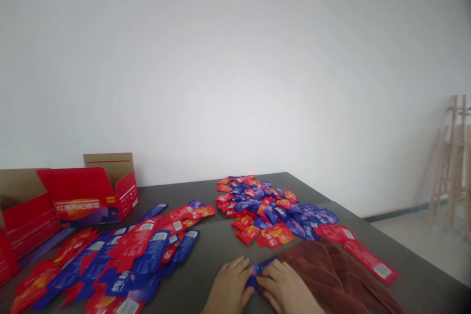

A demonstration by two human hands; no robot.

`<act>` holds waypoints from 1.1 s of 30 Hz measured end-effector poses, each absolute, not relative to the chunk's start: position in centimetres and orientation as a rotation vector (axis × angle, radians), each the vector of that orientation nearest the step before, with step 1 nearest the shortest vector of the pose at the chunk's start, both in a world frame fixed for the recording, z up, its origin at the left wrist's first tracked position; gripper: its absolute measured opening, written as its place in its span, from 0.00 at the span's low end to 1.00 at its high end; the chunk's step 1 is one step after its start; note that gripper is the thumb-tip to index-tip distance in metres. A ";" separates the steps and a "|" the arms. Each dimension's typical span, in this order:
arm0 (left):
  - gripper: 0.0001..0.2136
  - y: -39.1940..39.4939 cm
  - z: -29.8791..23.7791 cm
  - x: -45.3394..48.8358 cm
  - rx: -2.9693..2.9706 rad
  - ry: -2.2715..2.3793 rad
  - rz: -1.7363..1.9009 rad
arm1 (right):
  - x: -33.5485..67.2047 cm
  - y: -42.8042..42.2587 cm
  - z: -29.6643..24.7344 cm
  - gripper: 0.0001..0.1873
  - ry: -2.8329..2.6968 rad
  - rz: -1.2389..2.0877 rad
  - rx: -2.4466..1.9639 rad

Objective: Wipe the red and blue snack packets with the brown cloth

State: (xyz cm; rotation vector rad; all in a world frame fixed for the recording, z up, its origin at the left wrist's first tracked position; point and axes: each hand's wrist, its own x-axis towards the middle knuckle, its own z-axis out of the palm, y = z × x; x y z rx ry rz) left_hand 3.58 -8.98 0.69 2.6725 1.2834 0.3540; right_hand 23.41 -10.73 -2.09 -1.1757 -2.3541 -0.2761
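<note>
The left hand (228, 288) and right hand (285, 290) close together, gripping a blue sachet (259, 269) at the edge of a brown towel (324, 274); a heap of red and blue sachets (257, 206) lies ahead on the dark surface (209, 250); a second spread of sachets (110, 265) lies leftward, beside open red cartons (88, 196).

Dark table (206, 250): heaped red and blue sachets (265, 211), brown towel (331, 274), open red cartons (88, 196).
</note>
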 end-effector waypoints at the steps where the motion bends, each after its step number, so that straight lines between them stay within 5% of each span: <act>1: 0.22 -8.9 0.8 3.6 2.663 1.281 0.338 | 24.2 -11.0 -1.6 0.11 -2.351 -0.210 -1.203; 15: 0.31 -7.3 -0.6 3.3 2.591 1.203 0.310 | 19.9 -8.8 -1.2 0.03 -2.400 -0.251 -1.383; 24: 0.27 -7.3 -1.0 3.0 2.639 1.135 0.391 | 24.9 -9.8 -1.0 0.07 -2.163 -0.271 -1.551; 33: 0.30 -7.1 -1.1 3.2 2.611 1.184 0.360 | 19.7 -8.7 -1.1 0.06 -2.312 -0.291 -1.487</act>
